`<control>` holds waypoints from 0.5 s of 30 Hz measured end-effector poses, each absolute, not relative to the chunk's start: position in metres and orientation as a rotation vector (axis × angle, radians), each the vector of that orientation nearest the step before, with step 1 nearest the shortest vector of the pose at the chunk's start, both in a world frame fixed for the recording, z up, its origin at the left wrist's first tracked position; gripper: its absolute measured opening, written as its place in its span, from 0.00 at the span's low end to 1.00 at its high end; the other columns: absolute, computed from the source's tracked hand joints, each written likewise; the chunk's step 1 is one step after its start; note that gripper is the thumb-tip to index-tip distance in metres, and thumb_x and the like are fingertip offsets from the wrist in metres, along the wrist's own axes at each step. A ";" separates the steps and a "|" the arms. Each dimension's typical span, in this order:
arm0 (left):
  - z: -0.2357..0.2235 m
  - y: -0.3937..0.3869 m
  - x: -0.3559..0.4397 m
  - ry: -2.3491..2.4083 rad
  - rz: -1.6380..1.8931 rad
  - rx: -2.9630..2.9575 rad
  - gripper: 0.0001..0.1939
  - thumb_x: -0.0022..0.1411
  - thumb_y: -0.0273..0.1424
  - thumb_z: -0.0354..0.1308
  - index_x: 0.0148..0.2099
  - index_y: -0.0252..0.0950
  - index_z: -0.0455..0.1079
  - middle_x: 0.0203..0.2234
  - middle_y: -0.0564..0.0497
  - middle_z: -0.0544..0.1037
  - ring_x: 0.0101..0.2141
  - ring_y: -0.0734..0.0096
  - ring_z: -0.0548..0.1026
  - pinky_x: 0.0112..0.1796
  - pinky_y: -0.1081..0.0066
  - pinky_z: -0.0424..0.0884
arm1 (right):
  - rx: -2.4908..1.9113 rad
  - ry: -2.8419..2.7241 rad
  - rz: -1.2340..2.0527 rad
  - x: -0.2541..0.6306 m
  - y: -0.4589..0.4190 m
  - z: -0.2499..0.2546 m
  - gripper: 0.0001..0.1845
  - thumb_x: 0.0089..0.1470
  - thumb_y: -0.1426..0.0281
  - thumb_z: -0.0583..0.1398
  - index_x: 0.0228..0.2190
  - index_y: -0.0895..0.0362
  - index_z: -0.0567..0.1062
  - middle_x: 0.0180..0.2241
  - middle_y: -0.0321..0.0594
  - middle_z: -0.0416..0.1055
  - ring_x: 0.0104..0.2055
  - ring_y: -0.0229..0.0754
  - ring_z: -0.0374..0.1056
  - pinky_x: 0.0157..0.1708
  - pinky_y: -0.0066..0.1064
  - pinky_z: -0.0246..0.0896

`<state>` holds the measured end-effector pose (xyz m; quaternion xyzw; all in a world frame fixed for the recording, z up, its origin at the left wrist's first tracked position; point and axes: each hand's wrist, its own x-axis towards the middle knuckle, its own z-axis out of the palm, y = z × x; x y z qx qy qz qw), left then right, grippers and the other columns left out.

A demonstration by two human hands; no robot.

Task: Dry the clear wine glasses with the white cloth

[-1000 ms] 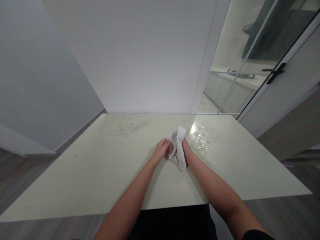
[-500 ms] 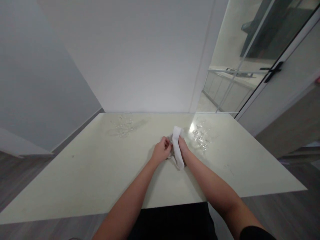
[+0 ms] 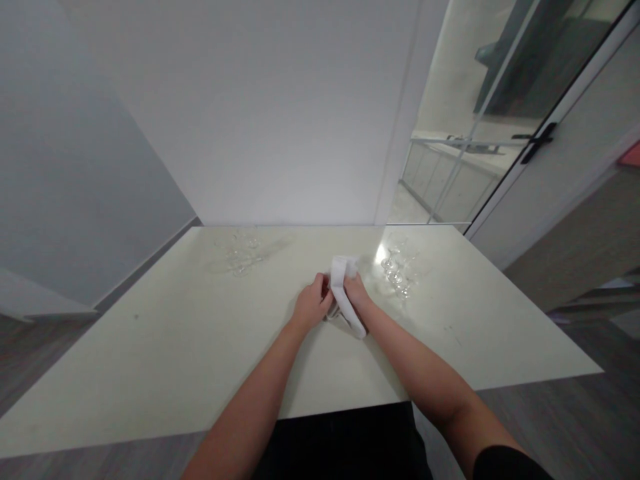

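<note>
A white cloth (image 3: 347, 308) is bunched between my hands over the middle of the table, with one folded strip hanging down toward me. My right hand (image 3: 356, 291) is closed on the cloth, its fingers mostly covered by the fabric. On the other side my left hand (image 3: 311, 305) is closed, fingers curled against the cloth's left edge. Whatever lies between its fingers is hidden. To the right of my hands stands a group of clear glasses (image 3: 399, 275). Another group of clear glasses (image 3: 243, 253) is at the back left; their outlines are faint.
The pale table (image 3: 150, 373) reaches a white panel (image 3: 280, 120) at its far edge. At the right is a glazed door with a black handle (image 3: 539, 143). My dark clothing (image 3: 345, 443) is at the near edge.
The cloth and both hands have shifted slightly left. The top of the cloth has turned and folded over a little more around my right hand. The view has also swung slightly.
</note>
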<state>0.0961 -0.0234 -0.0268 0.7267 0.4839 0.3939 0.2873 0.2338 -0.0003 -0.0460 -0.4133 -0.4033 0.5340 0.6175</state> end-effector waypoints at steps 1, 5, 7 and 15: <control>-0.028 -0.024 0.097 1.290 1.034 1.929 0.09 0.57 0.37 0.57 0.38 0.41 0.63 0.26 0.53 0.72 0.27 0.68 0.70 0.30 0.72 0.60 | -0.956 -0.932 1.228 0.234 0.000 -0.047 0.15 0.43 0.59 0.64 0.28 0.58 0.74 0.23 0.37 0.73 0.27 0.39 0.67 0.27 0.27 0.64; -0.029 -0.023 0.101 1.153 1.008 1.733 0.10 0.59 0.41 0.54 0.36 0.40 0.59 0.21 0.57 0.69 0.23 0.72 0.67 0.27 0.74 0.60 | -0.948 -0.926 1.236 0.236 0.000 -0.049 0.14 0.44 0.60 0.63 0.28 0.58 0.73 0.22 0.35 0.72 0.25 0.37 0.66 0.26 0.27 0.63; -0.028 -0.020 0.102 1.044 1.016 1.544 0.13 0.59 0.43 0.53 0.35 0.40 0.57 0.19 0.59 0.66 0.20 0.75 0.64 0.24 0.76 0.59 | -0.940 -0.932 1.263 0.236 -0.001 -0.049 0.13 0.44 0.61 0.62 0.27 0.59 0.73 0.21 0.35 0.71 0.23 0.36 0.65 0.25 0.26 0.62; -0.018 -0.013 0.089 0.853 0.956 1.158 0.20 0.57 0.50 0.51 0.34 0.38 0.60 0.14 0.61 0.60 0.14 0.79 0.60 0.20 0.75 0.62 | -1.012 -0.835 1.242 0.237 -0.001 -0.048 0.13 0.43 0.59 0.62 0.26 0.57 0.73 0.21 0.34 0.71 0.23 0.36 0.63 0.24 0.26 0.60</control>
